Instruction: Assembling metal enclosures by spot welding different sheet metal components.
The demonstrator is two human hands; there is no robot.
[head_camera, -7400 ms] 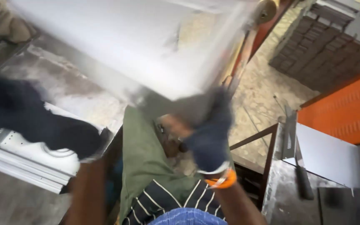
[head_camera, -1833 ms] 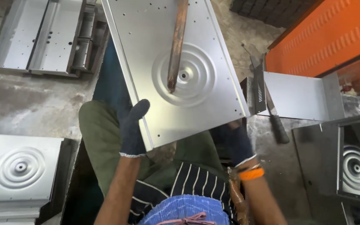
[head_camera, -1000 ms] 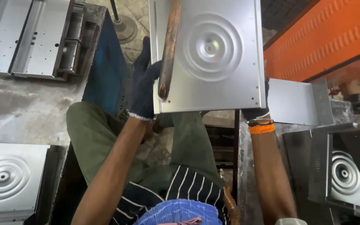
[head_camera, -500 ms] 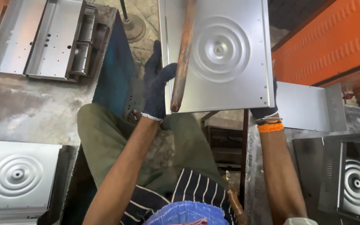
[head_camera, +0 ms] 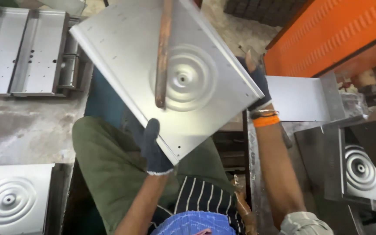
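Observation:
I hold a square grey metal panel (head_camera: 131, 56) with pressed concentric rings in front of me, turned like a diamond. My left hand (head_camera: 153, 148), in a dark glove, grips its lower edge near the bottom corner. My right hand (head_camera: 257, 85), also gloved, with an orange wristband, holds the right edge from behind. A copper-coloured rod (head_camera: 163, 52) comes down from above and its tip rests on the panel, just left of the rings.
A similar ringed panel (head_camera: 9, 200) lies at the lower left, another ringed panel (head_camera: 362, 169) at the right. Folded metal channels (head_camera: 27, 52) sit at the upper left. An orange machine body (head_camera: 327, 30) and a flat grey plate (head_camera: 299, 98) stand to the right.
The panel has turned from nearly square-on to a diamond angle. My left hand slid down to the lower edge and my right hand moved up the right edge.

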